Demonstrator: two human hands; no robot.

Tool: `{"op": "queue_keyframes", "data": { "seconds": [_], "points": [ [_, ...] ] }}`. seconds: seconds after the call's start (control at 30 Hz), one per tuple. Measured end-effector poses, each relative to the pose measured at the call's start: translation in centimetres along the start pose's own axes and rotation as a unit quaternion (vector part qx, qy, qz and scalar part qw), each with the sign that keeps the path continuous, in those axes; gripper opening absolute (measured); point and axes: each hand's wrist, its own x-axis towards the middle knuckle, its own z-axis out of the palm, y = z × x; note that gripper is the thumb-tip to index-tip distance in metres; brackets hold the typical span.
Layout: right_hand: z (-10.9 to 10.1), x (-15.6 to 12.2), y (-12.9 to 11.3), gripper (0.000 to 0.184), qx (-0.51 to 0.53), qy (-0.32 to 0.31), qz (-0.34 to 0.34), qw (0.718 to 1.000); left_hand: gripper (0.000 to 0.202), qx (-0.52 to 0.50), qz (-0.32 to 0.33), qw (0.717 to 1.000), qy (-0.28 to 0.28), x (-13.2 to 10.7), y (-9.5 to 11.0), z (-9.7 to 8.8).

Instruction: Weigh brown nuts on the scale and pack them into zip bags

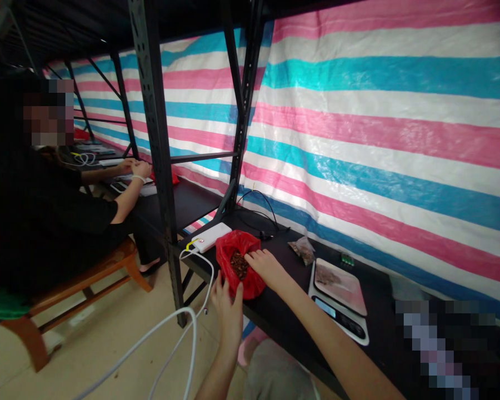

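A red plastic bag (254, 286) stands with its mouth spread at the shelf's front edge, and small brown pieces (238, 265) lie inside. My right hand (269, 268) reaches over the bag's right side, fingers bent together with the tips at the pieces; whatever they pinch is hidden. Against the bag's near side rests my left hand (227, 300), its fingers and thumb apart. To the right is a white digital scale (337, 300) with a small clear packet (329, 276) of brownish contents on its pan. Behind it lies another filled clear packet (302, 249).
A white power bank (211, 238) sits left of the bag, its white cable (194, 328) looping over the floor. Black cables (270, 214) and a small green circuit board (347, 259) lie farther back. A black upright post (154, 111) separates me from a seated person (45, 211).
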Motion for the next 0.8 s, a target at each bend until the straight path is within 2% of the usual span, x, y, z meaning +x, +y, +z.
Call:
{"op": "queue_keyframes", "data": {
  "seconds": [0.1,0.17,0.3,0.43,0.57,0.7,0.8],
  "points": [
    [0.2,0.0,0.1,0.025,0.032,0.004,-0.015,0.999,0.039,-0.098,-0.015,0.995,-0.027,0.6,0.2,0.1],
    [0.2,-0.1,0.1,0.024,0.066,0.006,-0.022,0.998,0.039,-0.186,-0.041,0.981,-0.036,0.9,0.4,0.3],
    [-0.1,-0.8,-0.1,0.027,0.157,0.016,-0.018,0.987,0.034,-0.292,-0.136,0.947,0.012,1.4,1.5,1.0],
    [-0.4,-1.4,-0.2,0.033,0.267,0.035,0.014,0.963,0.033,-0.321,-0.170,0.930,0.050,1.8,2.7,1.6],
    [0.5,-1.5,0.0,0.044,0.408,0.078,0.043,0.909,0.036,-0.305,-0.161,0.936,0.066,2.2,2.7,2.0],
    [2.5,-1.0,-0.3,0.043,0.556,0.119,0.075,0.819,0.037,-0.264,-0.136,0.953,0.054,2.7,1.2,1.5],
    [3.8,-0.4,-0.8,0.038,0.627,0.150,0.088,0.759,0.042,-0.213,-0.084,0.972,0.057,2.7,0.2,0.6]
  ]
}}
